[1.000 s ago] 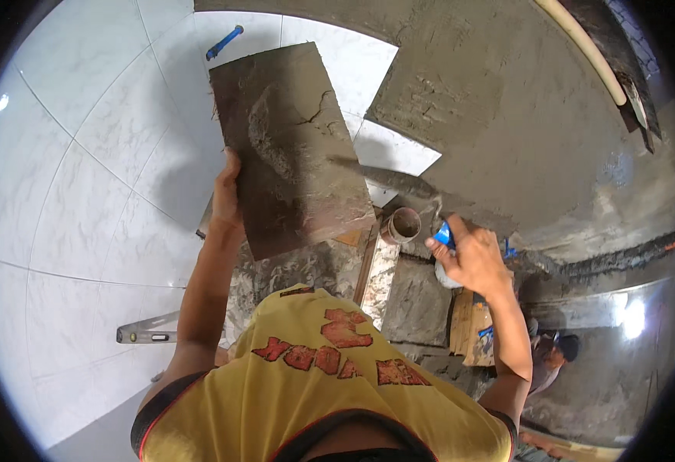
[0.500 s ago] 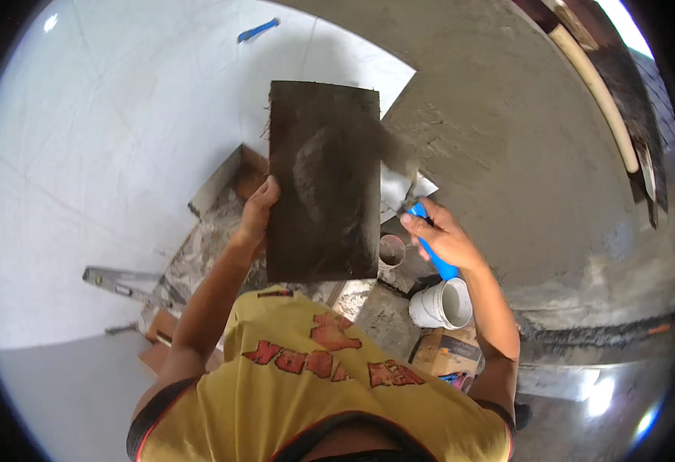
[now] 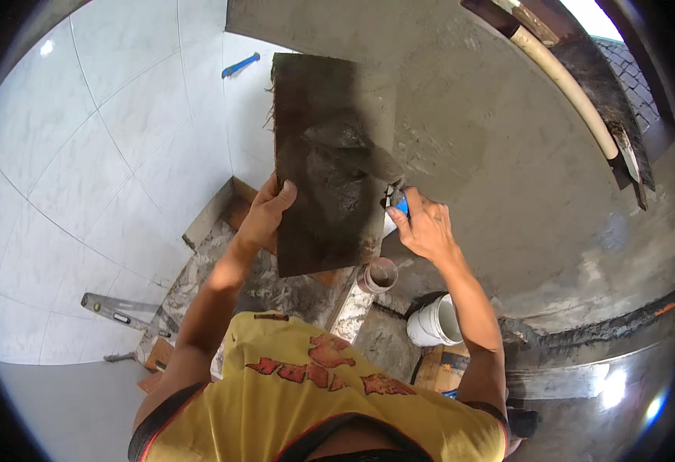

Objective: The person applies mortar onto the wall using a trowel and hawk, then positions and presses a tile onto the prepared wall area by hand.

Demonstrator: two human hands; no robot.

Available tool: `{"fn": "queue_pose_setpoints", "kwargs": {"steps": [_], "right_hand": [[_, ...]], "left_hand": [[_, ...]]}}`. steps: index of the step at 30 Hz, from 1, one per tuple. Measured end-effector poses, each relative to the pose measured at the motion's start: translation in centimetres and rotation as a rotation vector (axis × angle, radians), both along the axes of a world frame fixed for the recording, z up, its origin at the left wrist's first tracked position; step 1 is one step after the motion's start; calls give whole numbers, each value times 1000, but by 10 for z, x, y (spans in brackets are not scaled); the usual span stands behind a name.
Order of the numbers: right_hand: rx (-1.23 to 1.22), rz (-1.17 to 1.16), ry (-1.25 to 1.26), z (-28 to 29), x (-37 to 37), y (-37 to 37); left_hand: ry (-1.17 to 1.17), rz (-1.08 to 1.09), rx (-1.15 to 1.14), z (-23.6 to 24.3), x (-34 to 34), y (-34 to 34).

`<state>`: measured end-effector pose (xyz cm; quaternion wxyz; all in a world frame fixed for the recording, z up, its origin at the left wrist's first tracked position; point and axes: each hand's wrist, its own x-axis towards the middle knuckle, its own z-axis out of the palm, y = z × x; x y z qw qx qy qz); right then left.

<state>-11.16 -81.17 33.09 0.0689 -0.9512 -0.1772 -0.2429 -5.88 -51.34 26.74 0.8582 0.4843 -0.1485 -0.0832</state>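
Observation:
My left hand (image 3: 266, 214) grips the left edge of a dark rectangular board (image 3: 299, 242), thumb on top and the other fingers mostly hidden beneath. A mound of wet grey mortar (image 3: 341, 189) sits in the middle of the board, ridged and shiny. From the right, my right hand (image 3: 430, 227) is closed round the blue handle of a trowel (image 3: 402, 205). Its mortar-coated blade reaches over the board's right edge onto the mound, where the tip is hard to make out. The board's left edge is frayed.
White tiles (image 3: 83, 192) cover the left wall, with a blue strip-shaped tool (image 3: 241, 65) against it. Grey render (image 3: 491, 154) spreads to the right. Below are a small mortar-stained pot (image 3: 380, 275), a white bucket (image 3: 433, 323) and a spirit level (image 3: 122, 312). A pale pipe (image 3: 568, 88) lies far right.
The trowel has swung left and inward, from beside the board's right edge onto the mortar, which now looks more heaped. The view has shifted, showing more wall tile joints.

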Motion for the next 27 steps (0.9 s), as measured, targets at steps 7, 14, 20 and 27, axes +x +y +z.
{"fn": "queue_pose_setpoints", "kwargs": {"steps": [7, 14, 20, 27], "right_hand": [[102, -78, -154, 49, 91, 45], [170, -174, -181, 58, 225, 154], [137, -245, -194, 42, 362, 229], [39, -325, 2, 68, 434, 310]], "left_hand": [[103, 30, 1, -64, 20, 26], [452, 134, -87, -132, 56, 116], [534, 268, -355, -154, 104, 199], [545, 328, -374, -185, 150, 247]]}}
